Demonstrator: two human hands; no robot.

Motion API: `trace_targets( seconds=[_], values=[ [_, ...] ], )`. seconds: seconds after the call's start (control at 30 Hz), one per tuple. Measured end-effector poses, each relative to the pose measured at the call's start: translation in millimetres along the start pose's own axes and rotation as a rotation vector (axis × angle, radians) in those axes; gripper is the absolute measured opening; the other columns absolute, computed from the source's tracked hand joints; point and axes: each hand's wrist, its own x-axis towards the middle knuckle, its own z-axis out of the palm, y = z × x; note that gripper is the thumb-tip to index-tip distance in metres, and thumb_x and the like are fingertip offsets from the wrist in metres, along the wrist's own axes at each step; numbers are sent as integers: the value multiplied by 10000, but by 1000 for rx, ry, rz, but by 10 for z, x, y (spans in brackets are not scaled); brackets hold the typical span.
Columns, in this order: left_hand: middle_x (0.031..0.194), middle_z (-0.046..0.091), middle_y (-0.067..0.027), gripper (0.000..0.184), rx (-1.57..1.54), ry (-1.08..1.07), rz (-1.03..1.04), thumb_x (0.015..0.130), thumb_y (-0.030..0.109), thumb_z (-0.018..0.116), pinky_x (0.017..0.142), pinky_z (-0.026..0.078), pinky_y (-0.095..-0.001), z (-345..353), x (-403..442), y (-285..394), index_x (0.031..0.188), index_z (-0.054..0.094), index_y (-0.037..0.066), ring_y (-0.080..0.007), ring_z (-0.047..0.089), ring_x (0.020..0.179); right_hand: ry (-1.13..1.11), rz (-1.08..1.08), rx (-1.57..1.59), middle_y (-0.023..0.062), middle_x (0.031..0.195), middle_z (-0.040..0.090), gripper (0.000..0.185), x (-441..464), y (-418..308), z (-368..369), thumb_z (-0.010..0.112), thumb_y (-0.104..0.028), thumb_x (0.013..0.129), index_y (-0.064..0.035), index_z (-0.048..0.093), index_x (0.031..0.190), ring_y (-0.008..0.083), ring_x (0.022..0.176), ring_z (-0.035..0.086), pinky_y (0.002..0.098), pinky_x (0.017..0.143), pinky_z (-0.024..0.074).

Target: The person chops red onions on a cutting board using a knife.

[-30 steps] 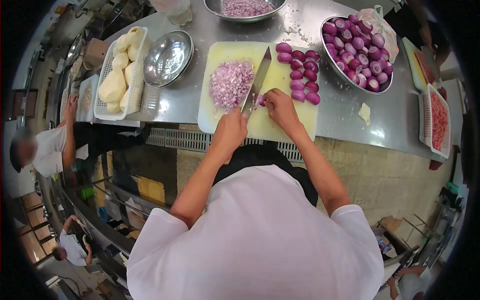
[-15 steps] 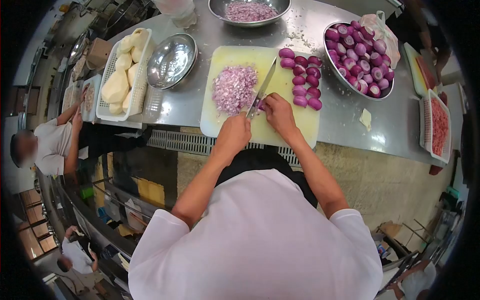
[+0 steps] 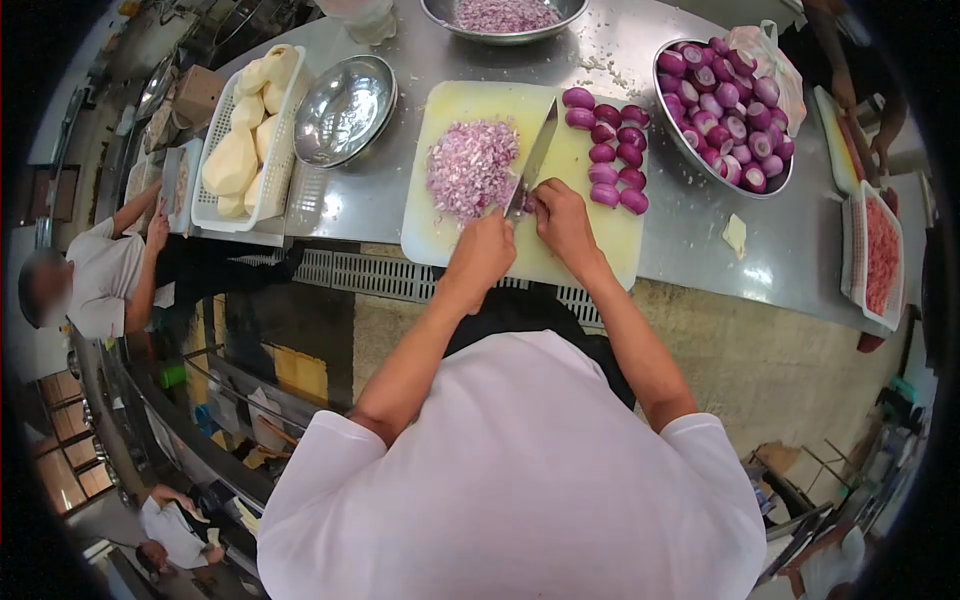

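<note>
My left hand (image 3: 482, 250) is closed round the handle of a kitchen knife (image 3: 540, 148), its blade pointing away from me over the cutting board (image 3: 425, 245). My right hand (image 3: 562, 222) is pinched on a small piece of red onion (image 3: 528, 205) right beside the blade; the fingers hide most of it. To the left of the knife lies a heap of chopped red onion (image 3: 472, 168). Peeled onion halves (image 3: 603, 153) stand in two rows along the board's right side.
A steel bowl of peeled red onions (image 3: 722, 115) stands right, one of chopped onion (image 3: 505, 16) at the back. Left are an upturned-looking steel bowl (image 3: 345, 112) and a white basket (image 3: 288, 190) of peeled root vegetables. Minced meat (image 3: 881, 255) fills a far-right basket. A co-worker (image 3: 100, 270) stands left.
My left hand and the knife have shifted slightly right and up, the blade now nearer my right hand. The view has tilted slightly. The co-worker at lower left has moved.
</note>
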Motion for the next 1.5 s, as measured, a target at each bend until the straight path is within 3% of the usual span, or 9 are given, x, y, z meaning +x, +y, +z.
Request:
trace_targets(
  seconds=[0.3,0.63,0.7,0.9,1.07,1.23,1.37,1.47,1.5],
  values=[
    [840,653,-342,238,127,33,59,1017,172,561,752,483,-593,-112,-50,-25,1000,613,-60,-541,641,859,-19,8,14,219,907,649,100,47,-27,-32,633,70,822,39,689,899,443,864,648,481,770,531],
    [801,653,-334,226,4,-23,30,1028,143,538,703,504,-578,-105,-116,94,986,617,-65,-525,656,793,1,-3,22,216,899,643,122,45,-11,-41,626,87,803,39,684,899,436,871,649,490,777,528],
    [760,642,-322,236,84,74,104,1027,159,546,694,511,-564,-35,-184,19,979,617,-60,-506,664,745,0,9,41,216,902,645,120,58,2,-33,627,87,801,37,681,896,437,872,650,487,778,529],
    [763,645,-317,247,55,7,48,1026,170,552,718,513,-562,-209,-84,76,983,614,-64,-498,672,768,-20,-63,-22,173,926,674,165,31,81,-45,666,84,799,15,692,946,388,899,675,446,793,538],
    [797,659,-313,278,137,100,27,1033,183,552,725,502,-561,-62,-133,-157,966,612,-80,-519,659,808,-20,-121,-103,164,936,676,162,-14,31,-60,675,51,809,-7,686,960,380,941,667,450,813,535],
    [798,665,-313,240,92,49,3,1030,165,557,739,511,-564,-196,-216,21,1016,607,-70,-532,652,829,-99,55,-105,188,933,647,139,-21,-84,-31,653,24,840,-13,662,973,420,903,645,495,772,530],
    [793,661,-349,235,20,14,-4,997,124,555,730,509,-614,13,-111,-67,1004,636,-97,-541,665,814,-60,7,-96,206,927,637,150,-46,-68,12,645,31,841,-12,658,985,449,871,638,508,741,528],
    [714,648,-274,240,15,-12,-29,1042,165,536,623,517,-526,-69,-164,-20,964,582,-58,-458,667,643,-45,26,-54,216,928,634,152,-46,-69,-17,642,39,839,2,653,985,460,863,638,513,737,528],
    [687,638,-255,235,67,100,101,1045,164,531,583,514,-510,-11,-191,-63,964,582,-51,-422,655,586,-48,26,-54,219,927,634,153,-38,-70,-22,637,42,840,7,651,988,459,866,641,512,742,529]
  ],
)
